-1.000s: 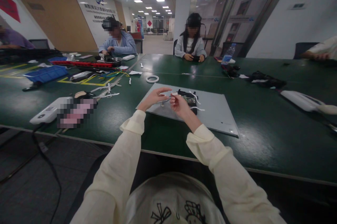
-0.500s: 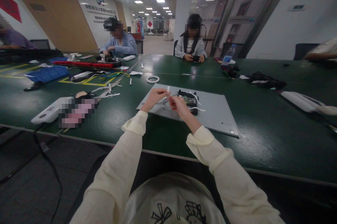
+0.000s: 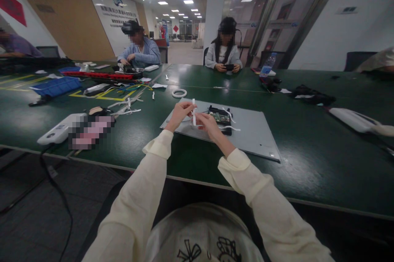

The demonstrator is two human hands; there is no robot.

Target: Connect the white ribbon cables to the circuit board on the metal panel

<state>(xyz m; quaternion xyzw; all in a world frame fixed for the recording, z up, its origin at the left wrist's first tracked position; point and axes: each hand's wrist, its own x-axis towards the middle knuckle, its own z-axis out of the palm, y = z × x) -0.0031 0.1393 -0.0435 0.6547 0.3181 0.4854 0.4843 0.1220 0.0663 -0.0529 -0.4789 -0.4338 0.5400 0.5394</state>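
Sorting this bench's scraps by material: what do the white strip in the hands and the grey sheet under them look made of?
White strip: probably plastic, like a cable tie; thin, stands upright between left hand and right hand. Grey sheet: matte, flat and rigid-looking, perhaps metal or plastic; hard to tell.

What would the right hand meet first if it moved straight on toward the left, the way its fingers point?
Likely the white strip it already pinches, then the left hand just beyond it. Depth between the right hand and the left is unclear.

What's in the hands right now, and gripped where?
A thin white strip, upright, pinched near its lower part between the left hand and right hand.
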